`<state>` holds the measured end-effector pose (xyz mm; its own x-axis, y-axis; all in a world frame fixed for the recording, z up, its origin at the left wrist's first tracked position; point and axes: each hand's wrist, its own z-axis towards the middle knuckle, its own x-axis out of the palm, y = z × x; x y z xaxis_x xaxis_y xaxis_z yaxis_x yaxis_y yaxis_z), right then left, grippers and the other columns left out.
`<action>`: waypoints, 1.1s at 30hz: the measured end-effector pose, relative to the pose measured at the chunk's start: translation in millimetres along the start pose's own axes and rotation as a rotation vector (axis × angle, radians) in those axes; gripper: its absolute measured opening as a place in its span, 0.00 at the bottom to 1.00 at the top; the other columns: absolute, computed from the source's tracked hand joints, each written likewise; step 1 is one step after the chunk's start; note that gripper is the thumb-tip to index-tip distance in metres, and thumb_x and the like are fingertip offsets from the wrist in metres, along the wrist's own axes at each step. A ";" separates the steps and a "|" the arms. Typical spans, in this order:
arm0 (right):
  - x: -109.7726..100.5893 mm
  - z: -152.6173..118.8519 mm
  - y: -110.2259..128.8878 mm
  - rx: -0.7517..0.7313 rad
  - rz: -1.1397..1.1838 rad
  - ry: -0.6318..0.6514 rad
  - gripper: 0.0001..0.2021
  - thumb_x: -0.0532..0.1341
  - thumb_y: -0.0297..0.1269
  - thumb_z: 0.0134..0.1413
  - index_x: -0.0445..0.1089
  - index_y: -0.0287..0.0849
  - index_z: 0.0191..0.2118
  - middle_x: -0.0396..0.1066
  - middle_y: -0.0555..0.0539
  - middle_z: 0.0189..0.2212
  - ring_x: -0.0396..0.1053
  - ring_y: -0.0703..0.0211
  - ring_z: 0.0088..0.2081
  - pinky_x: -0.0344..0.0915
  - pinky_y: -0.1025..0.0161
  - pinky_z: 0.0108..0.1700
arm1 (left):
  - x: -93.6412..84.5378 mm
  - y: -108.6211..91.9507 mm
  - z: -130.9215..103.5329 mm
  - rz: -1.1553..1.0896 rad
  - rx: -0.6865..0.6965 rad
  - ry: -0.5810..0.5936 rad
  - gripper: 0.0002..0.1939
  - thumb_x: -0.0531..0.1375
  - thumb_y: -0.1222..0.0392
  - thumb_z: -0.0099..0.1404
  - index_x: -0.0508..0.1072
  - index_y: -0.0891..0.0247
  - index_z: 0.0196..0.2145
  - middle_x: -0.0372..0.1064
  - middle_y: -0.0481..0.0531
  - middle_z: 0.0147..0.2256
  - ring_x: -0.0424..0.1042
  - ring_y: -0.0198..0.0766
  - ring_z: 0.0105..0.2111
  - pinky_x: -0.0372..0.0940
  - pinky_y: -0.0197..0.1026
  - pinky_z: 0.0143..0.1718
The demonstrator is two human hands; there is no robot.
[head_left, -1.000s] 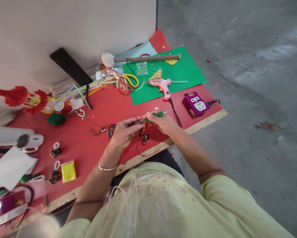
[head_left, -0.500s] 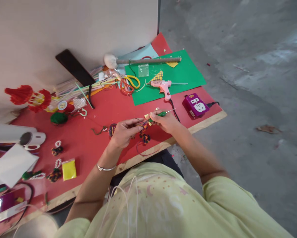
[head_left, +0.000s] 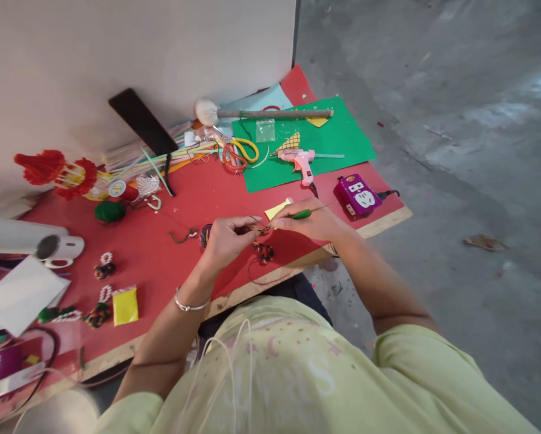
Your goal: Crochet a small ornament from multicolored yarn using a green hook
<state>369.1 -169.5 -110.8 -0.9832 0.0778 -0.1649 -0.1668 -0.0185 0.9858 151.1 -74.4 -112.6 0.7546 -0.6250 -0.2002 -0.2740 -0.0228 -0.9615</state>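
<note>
My right hand point(head_left: 311, 220) is closed around a crochet hook point(head_left: 302, 214) with a green handle, its tip pointing toward my other hand. The fingers of my left hand point(head_left: 228, 241) pinch a strand of multicoloured yarn point(head_left: 264, 230) at the hook's tip. Just below hangs or lies a small dark, orange-flecked crocheted piece point(head_left: 264, 252); I cannot tell whether it touches the table. A ball of the same yarn point(head_left: 205, 235) is partly hidden behind my left hand. Beyond my right fingers lies a pale yellow piece point(head_left: 278, 208).
On the red table point(head_left: 171, 271) lie a pink glue gun point(head_left: 301, 163), a purple power socket point(head_left: 357, 195), scissors point(head_left: 244, 152) and green card point(head_left: 352, 129). To the left are a green yarn ball point(head_left: 109, 210), a yellow packet point(head_left: 126, 305) and a white mug point(head_left: 65, 248).
My right hand has turned over the hook, covering more of its handle, and its fingers are closer to my left hand. The pale yellow piece shows more fully. The whole view has shifted slightly.
</note>
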 end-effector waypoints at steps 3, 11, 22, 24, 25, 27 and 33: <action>3.2 -3.7 -0.2 -0.048 -0.006 -0.022 0.10 0.72 0.47 0.55 0.86 0.48 0.34 0.85 0.49 0.32 0.79 0.56 0.35 0.73 0.59 0.42 | -0.2 1.7 0.6 -0.010 -0.004 -0.001 0.16 0.74 0.65 0.52 0.88 0.63 0.41 0.83 0.53 0.33 0.79 0.39 0.32 0.74 0.40 0.39; 39.9 -11.8 -25.2 -0.163 0.013 -0.401 0.12 0.67 0.49 0.64 0.84 0.48 0.41 0.85 0.48 0.36 0.80 0.56 0.38 0.76 0.57 0.45 | 17.7 8.0 -3.3 -0.029 0.133 -0.224 0.22 0.71 0.63 0.56 0.85 0.67 0.49 0.82 0.52 0.34 0.77 0.35 0.32 0.71 0.37 0.37; 82.3 -5.0 -66.5 -0.403 0.253 -0.546 0.19 0.62 0.59 0.64 0.79 0.50 0.40 0.85 0.45 0.40 0.82 0.51 0.44 0.79 0.49 0.49 | -0.9 -11.0 -2.4 -0.532 -0.246 0.186 0.20 0.77 0.63 0.46 0.86 0.67 0.40 0.69 0.45 0.19 0.52 0.21 0.14 0.45 0.31 0.17; 65.2 -1.2 -64.6 -0.368 0.422 -0.301 0.20 0.65 0.61 0.60 0.79 0.49 0.37 0.85 0.46 0.36 0.82 0.51 0.41 0.79 0.50 0.49 | -12.3 -14.5 -2.9 -0.454 -0.250 0.262 0.19 0.77 0.64 0.46 0.87 0.68 0.38 0.75 0.50 0.23 0.59 0.24 0.16 0.50 0.31 0.17; 54.7 0.1 -61.1 -0.361 0.452 -0.180 0.18 0.67 0.59 0.59 0.80 0.48 0.36 0.85 0.46 0.35 0.82 0.51 0.41 0.78 0.49 0.50 | -16.5 -15.4 -3.2 -0.405 -0.233 0.277 0.18 0.77 0.64 0.47 0.87 0.67 0.38 0.78 0.53 0.26 0.65 0.27 0.19 0.57 0.32 0.19; 32.7 1.4 -49.6 -0.336 0.414 0.006 0.16 0.69 0.55 0.59 0.82 0.47 0.36 0.85 0.45 0.34 0.82 0.52 0.40 0.77 0.50 0.51 | -21.3 -15.7 -4.0 -0.308 -0.189 0.283 0.18 0.77 0.64 0.48 0.87 0.66 0.39 0.82 0.56 0.31 0.75 0.34 0.26 0.68 0.35 0.28; -4.2 -0.5 -9.8 -0.315 0.088 0.192 0.09 0.68 0.43 0.63 0.83 0.44 0.40 0.85 0.44 0.39 0.81 0.54 0.41 0.76 0.54 0.49 | -17.4 -11.4 -5.1 -0.066 -0.021 0.235 0.13 0.73 0.63 0.54 0.87 0.63 0.39 0.85 0.56 0.37 0.81 0.40 0.34 0.75 0.39 0.39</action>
<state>374.8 -170.2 -119.8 -0.9857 -0.1257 -0.1122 -0.0659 -0.3248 0.9435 138.1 -67.2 -97.2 0.6126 -0.7858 -0.0856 -0.2432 -0.0844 -0.9663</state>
